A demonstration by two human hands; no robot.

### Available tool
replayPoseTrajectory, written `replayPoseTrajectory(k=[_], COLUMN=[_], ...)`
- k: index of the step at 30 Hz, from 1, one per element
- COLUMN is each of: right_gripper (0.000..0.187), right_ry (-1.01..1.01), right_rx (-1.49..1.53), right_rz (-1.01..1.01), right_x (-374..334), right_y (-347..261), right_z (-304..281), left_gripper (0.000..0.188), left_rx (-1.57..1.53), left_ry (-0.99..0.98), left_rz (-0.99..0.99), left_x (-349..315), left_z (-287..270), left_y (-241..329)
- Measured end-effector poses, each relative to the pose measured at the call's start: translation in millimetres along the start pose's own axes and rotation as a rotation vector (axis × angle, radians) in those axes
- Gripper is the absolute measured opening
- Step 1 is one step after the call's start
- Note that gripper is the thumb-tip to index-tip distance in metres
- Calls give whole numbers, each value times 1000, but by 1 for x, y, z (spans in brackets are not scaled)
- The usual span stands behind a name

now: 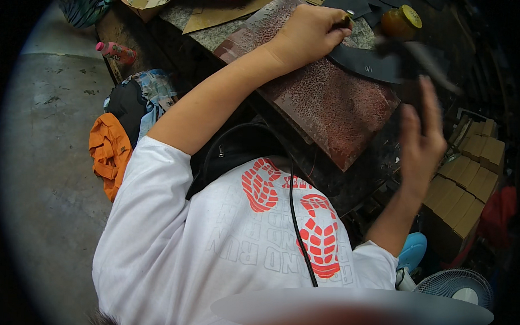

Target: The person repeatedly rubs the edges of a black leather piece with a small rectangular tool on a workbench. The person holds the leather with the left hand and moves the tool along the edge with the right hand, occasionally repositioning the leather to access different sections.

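My left hand [313, 34] is closed over the slab, its thumb and fingers pinched round a short dark tool with a bright round end [350, 12]. Beneath those fingers lies a curved dark leather-like strip [366, 64] with a small pale mark on it. It rests on a worn, pitted reddish-brown slab [325, 102]. Off to the right, my right hand [422, 136] grips a hammer [418, 59] by its dark handle. The hammer is raised near the strip's right end, and its head is smeared by motion.
An orange jar with a yellow lid [402, 21] stands behind the strip. Stacked brown boxes [460, 175] and a fan [459, 287] are on the right. Leftward are a pink bottle [118, 52] and an orange cloth [110, 151]. Brown sheets [231, 12] lie at the back.
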State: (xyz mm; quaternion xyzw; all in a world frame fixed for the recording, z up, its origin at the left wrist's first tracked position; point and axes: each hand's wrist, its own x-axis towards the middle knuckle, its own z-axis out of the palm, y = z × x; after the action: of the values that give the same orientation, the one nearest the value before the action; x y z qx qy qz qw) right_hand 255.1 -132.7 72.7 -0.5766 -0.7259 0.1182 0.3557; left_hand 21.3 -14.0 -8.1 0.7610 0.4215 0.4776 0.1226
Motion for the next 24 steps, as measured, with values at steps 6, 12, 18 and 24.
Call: replayPoseTrajectory(k=[6, 12, 18, 24], right_gripper=[47, 51, 50, 51], right_ry=[203, -37, -119, -128], right_rx=[559, -31, -230, -238], right_rz=[-244, 25, 103, 117], right_x=[22, -15, -20, -24], right_y=[-41, 33, 27, 31], right_z=[-35, 18, 25, 29], left_gripper=[13, 13, 14, 14], left_rx=[85, 57, -892, -592], left_ry=[28, 82, 40, -70], left_rz=[238, 116, -664, -546], left_x=[-1, -4, -1, -4], left_z=[7, 7, 3, -3], left_y=[9, 6, -10, -3])
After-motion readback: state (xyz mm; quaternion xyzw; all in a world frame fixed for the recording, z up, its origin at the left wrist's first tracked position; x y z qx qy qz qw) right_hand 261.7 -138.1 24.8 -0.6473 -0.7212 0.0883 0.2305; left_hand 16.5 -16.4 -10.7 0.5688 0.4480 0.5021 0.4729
